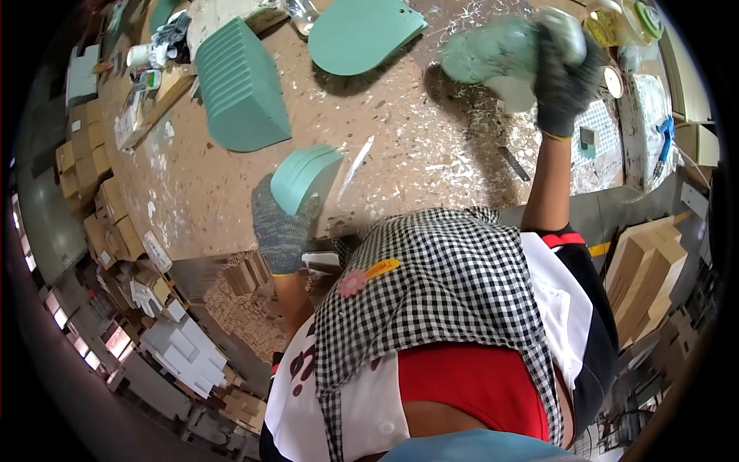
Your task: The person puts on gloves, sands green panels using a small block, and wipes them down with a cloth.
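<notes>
My left hand [282,225], in a grey knit glove, grips a small light-green curved piece [304,175] with grooves along its edge, at the front edge of the workbench. Over the back right of the bench, my right hand [566,85], in a dark glove, is closed around a greenish see-through bottle [489,54]. The bottle lies tilted on its side in the air and is smeared by motion. A larger green ribbed block [239,88] with a rounded end stands left of centre. Beyond it rests a flat green panel [360,35] with a rounded edge.
The workbench [416,162] is spotted with white paint or glue. A dark metal strip [514,164] lies near its front edge. At right are a blue-handled tool [663,146] and a jar with a green lid [648,21]. Cardboard boxes [112,223] stack up on the left.
</notes>
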Demonstrator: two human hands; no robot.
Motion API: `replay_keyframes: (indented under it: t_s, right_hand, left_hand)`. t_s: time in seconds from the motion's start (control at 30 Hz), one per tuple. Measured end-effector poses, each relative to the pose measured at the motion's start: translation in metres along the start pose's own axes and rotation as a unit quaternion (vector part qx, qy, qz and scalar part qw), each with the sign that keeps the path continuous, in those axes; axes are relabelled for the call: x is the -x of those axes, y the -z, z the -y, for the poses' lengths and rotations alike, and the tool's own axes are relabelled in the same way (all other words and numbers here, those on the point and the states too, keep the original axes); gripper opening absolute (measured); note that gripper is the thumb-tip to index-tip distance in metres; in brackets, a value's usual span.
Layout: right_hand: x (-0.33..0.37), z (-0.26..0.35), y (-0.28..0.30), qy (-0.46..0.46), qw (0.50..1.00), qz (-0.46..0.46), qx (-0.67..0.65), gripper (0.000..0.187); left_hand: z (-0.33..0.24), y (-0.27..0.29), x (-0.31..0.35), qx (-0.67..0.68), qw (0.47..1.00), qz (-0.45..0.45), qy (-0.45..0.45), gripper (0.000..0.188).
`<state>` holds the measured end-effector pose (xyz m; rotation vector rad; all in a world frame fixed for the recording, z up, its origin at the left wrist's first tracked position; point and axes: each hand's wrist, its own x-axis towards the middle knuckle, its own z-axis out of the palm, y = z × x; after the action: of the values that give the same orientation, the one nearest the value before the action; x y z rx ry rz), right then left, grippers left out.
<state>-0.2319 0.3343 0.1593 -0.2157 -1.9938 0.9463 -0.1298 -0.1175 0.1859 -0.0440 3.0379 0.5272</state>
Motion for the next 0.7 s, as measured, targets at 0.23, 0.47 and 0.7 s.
replay_keyframes:
  t_s: [0.23, 0.47, 0.7]
  right_hand:
    - [-0.036, -0.016, -0.017, 0.176, 0.954, 0.175, 0.169, 0.038]
    - [-0.050, -0.052, 0.100, -0.216, 0.948, -0.030, -0.232, 0.036]
    - [-0.008, 0.053, 0.121, -0.108, 0.990, 0.072, -0.062, 0.041]
  left_hand:
    - [0.013, -0.013, 0.019, 0.141, 0.987, -0.081, 0.017, 0.085]
    - [0.022, -0.066, 0.062, 0.398, 0.882, -0.230, 0.108, 0.089]
    - [0.074, -0.127, 0.121, 0.317, 0.901, -0.218, 0.202, 0.095]
